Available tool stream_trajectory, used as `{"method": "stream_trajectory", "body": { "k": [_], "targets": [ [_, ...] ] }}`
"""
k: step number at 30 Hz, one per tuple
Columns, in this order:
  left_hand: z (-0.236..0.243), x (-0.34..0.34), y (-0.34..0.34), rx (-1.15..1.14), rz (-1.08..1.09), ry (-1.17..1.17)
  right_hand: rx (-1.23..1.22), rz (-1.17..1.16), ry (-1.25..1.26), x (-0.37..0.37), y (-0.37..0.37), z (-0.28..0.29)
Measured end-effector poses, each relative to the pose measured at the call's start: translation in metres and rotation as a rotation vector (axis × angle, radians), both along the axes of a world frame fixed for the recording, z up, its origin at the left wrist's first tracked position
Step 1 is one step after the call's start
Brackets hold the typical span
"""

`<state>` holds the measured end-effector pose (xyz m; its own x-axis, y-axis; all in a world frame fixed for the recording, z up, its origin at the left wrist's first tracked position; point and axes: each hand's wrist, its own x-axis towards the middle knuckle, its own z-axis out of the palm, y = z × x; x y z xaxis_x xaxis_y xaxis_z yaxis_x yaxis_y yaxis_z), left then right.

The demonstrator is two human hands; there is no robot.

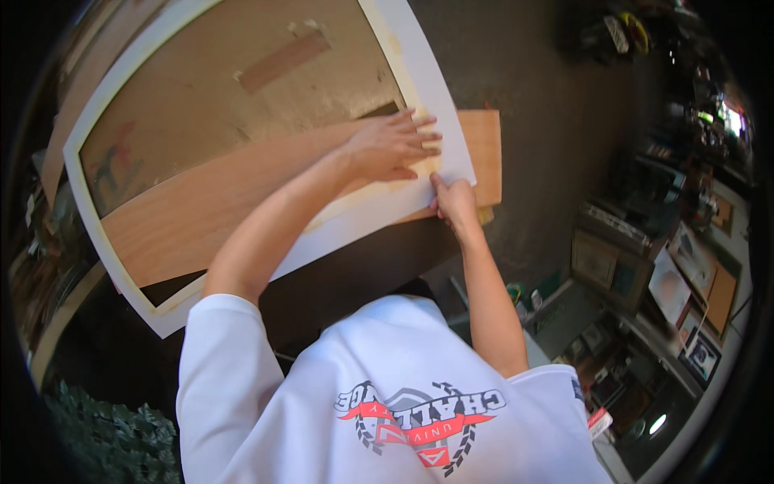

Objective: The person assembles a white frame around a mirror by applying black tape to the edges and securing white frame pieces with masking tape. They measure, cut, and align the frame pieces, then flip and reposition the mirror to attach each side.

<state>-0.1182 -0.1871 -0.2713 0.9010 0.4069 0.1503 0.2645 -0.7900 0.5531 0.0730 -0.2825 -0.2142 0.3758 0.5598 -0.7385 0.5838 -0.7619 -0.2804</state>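
Observation:
A large white picture mat [429, 77] with a yellowish band around its wide opening lies tilted across the work surface. My left hand [395, 147] rests flat on its near right corner, fingers spread over the yellowish band. At that same corner, my right hand [455, 202] grips the outer edge, thumb on top and the other fingers mostly hidden below. Beneath the mat runs a light wooden board [482, 149], showing through the opening and sticking out past the right side. Behind it, a worn brown panel [193, 97] with a reddish-brown strip on it fills the rest of the opening.
Framed pictures [700, 355] and boards lean in a cluttered area at the right. Dark grey floor [516, 64] stretches beyond the board. Dark green crumpled material [113, 436] lies at the lower left, and stacked wooden pieces [72, 310] line the left side.

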Motion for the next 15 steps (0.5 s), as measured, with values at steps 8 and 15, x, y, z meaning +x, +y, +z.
{"method": "stream_trajectory", "body": {
  "k": [8,15],
  "targets": [
    [0.023,0.001,-0.01,-0.019,0.05,0.124,0.004,0.128,0.022,0.006,0.001,-0.016],
    [0.05,0.011,-0.021,0.07,0.112,0.289,0.041,0.325,0.034,0.02,0.005,-0.029]
  ]
}}
